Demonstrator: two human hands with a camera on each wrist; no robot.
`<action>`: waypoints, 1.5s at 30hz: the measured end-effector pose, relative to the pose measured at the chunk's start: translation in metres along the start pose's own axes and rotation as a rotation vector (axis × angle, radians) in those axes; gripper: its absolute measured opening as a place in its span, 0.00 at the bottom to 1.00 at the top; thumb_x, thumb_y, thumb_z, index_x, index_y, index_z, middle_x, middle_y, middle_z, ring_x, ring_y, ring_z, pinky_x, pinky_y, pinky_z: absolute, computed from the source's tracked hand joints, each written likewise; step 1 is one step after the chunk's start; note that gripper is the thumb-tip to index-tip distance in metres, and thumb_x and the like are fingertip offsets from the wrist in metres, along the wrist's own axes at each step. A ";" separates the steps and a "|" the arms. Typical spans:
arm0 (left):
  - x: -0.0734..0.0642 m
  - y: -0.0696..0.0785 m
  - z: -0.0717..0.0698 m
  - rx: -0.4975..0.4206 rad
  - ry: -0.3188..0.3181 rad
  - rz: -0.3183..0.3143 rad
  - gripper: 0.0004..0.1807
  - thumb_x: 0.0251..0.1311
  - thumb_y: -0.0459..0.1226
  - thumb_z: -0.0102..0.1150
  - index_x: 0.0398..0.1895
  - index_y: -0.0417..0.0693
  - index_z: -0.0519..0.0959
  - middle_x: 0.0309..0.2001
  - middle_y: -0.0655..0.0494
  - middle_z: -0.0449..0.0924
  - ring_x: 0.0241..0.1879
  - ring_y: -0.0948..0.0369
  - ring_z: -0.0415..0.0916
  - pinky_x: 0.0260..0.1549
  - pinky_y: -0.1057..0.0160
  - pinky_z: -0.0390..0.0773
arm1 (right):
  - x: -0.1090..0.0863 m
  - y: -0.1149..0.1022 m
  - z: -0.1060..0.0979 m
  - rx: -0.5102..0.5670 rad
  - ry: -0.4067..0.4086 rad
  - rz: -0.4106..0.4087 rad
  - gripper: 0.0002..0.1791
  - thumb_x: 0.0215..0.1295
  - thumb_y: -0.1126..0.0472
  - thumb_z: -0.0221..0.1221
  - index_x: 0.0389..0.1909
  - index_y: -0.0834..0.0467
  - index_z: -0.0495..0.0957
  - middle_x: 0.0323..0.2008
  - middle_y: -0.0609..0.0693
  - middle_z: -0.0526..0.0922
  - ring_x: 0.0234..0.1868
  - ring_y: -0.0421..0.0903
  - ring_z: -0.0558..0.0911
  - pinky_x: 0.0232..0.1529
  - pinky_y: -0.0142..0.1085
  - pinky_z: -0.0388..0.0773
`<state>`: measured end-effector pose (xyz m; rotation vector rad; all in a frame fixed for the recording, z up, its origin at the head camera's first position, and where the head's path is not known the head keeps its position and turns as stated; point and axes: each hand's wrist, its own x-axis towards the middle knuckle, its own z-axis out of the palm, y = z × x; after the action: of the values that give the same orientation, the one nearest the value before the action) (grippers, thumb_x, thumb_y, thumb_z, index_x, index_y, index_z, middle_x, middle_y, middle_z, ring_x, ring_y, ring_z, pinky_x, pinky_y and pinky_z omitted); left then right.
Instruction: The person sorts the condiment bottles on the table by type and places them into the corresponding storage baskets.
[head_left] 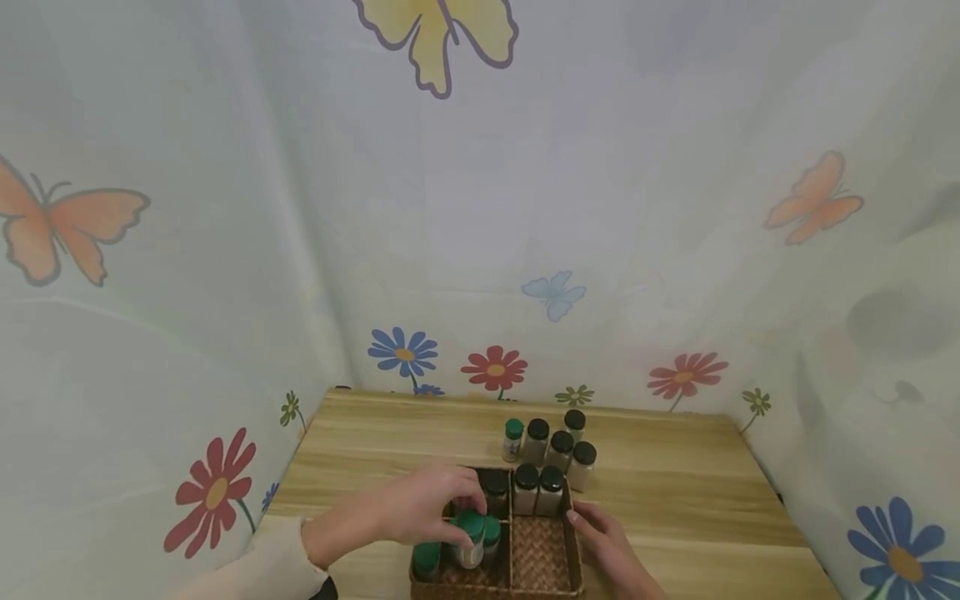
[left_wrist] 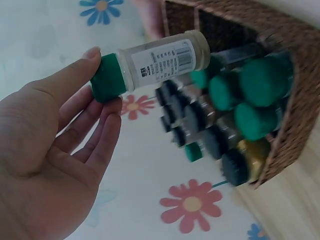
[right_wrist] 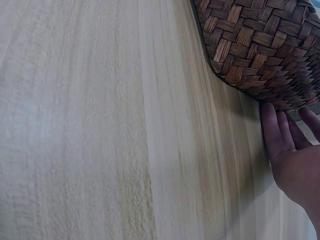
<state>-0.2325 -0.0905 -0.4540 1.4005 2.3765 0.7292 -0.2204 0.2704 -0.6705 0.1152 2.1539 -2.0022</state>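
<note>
A clear spice jar (left_wrist: 165,61) with a green cap and a white barcode label is pinched by its cap between the thumb and fingers of my left hand (left_wrist: 65,125). In the head view that hand is over the left part of a brown woven basket (head_left: 538,554) with dividers. Several green-capped jars (left_wrist: 260,80) and black-capped jars (head_left: 527,479) stand inside the basket. My right hand (head_left: 611,550) rests against the basket's right side; in the right wrist view its fingers (right_wrist: 272,127) lie fairly straight along the woven wall.
Behind the basket on the wooden table (head_left: 667,500) stand several black-capped jars (head_left: 561,450) and one green-capped jar (head_left: 513,442). A pale curtain (head_left: 450,208) printed with flowers and butterflies surrounds the table at the back and sides.
</note>
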 end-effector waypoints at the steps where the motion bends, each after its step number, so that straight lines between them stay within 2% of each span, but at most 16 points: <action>1: -0.001 -0.002 0.004 -0.012 -0.017 -0.011 0.16 0.63 0.44 0.76 0.52 0.54 0.85 0.46 0.72 0.79 0.43 0.75 0.77 0.44 0.73 0.80 | 0.000 0.000 0.000 -0.002 0.000 0.002 0.37 0.78 0.44 0.60 0.72 0.69 0.70 0.71 0.70 0.72 0.70 0.65 0.72 0.59 0.64 0.79; 6: -0.004 -0.020 0.029 -0.032 -0.052 -0.032 0.16 0.64 0.43 0.76 0.52 0.54 0.86 0.45 0.72 0.79 0.43 0.76 0.76 0.43 0.72 0.80 | 0.000 0.001 0.000 -0.010 -0.010 0.003 0.38 0.79 0.43 0.59 0.72 0.70 0.69 0.71 0.70 0.71 0.71 0.66 0.72 0.58 0.64 0.80; 12: -0.008 -0.038 0.051 -0.012 -0.032 -0.044 0.17 0.63 0.43 0.77 0.53 0.53 0.85 0.47 0.71 0.79 0.44 0.75 0.77 0.44 0.71 0.81 | 0.000 0.001 0.000 -0.015 -0.008 0.009 0.38 0.79 0.42 0.59 0.72 0.70 0.69 0.71 0.71 0.71 0.70 0.67 0.72 0.57 0.64 0.80; 16: -0.010 -0.045 0.061 0.015 -0.023 -0.034 0.17 0.61 0.42 0.78 0.52 0.53 0.86 0.47 0.71 0.79 0.46 0.74 0.78 0.44 0.71 0.81 | 0.000 -0.001 0.000 -0.015 -0.006 0.015 0.39 0.79 0.42 0.59 0.73 0.70 0.69 0.71 0.71 0.71 0.70 0.68 0.72 0.56 0.64 0.81; 20: -0.011 -0.049 0.066 0.058 -0.032 -0.031 0.17 0.61 0.42 0.79 0.51 0.53 0.86 0.45 0.71 0.78 0.44 0.76 0.76 0.42 0.73 0.80 | -0.001 -0.001 0.001 -0.006 -0.001 0.012 0.38 0.79 0.42 0.59 0.73 0.70 0.69 0.71 0.71 0.71 0.70 0.67 0.72 0.56 0.64 0.81; 26: -0.014 -0.054 0.075 0.120 -0.078 -0.050 0.17 0.61 0.42 0.79 0.51 0.54 0.85 0.45 0.72 0.77 0.45 0.75 0.76 0.41 0.72 0.80 | 0.000 0.000 0.001 0.014 -0.006 0.012 0.37 0.79 0.43 0.59 0.73 0.69 0.69 0.71 0.69 0.71 0.70 0.64 0.72 0.57 0.64 0.80; 31: -0.016 -0.056 0.081 0.192 -0.079 -0.026 0.17 0.61 0.42 0.78 0.51 0.54 0.85 0.46 0.70 0.78 0.47 0.72 0.77 0.42 0.71 0.80 | 0.000 0.000 0.000 0.010 -0.004 0.009 0.38 0.79 0.43 0.59 0.73 0.69 0.69 0.71 0.70 0.71 0.71 0.65 0.71 0.57 0.64 0.80; 40: -0.018 -0.060 0.083 0.230 -0.066 0.004 0.17 0.61 0.43 0.79 0.52 0.57 0.85 0.47 0.70 0.77 0.47 0.73 0.77 0.41 0.74 0.79 | 0.000 -0.001 0.001 -0.009 0.007 0.004 0.37 0.79 0.44 0.60 0.72 0.69 0.70 0.70 0.70 0.72 0.70 0.64 0.73 0.56 0.61 0.81; 45: -0.015 -0.058 0.079 0.220 -0.064 0.004 0.16 0.60 0.45 0.79 0.50 0.59 0.85 0.46 0.69 0.77 0.46 0.74 0.76 0.42 0.74 0.79 | 0.001 0.001 0.000 -0.014 0.017 0.020 0.37 0.78 0.42 0.59 0.71 0.68 0.71 0.70 0.69 0.72 0.69 0.64 0.73 0.56 0.62 0.81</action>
<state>-0.2289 -0.1053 -0.5518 1.4887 2.4640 0.4270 -0.2217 0.2704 -0.6715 0.1520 2.1681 -1.9825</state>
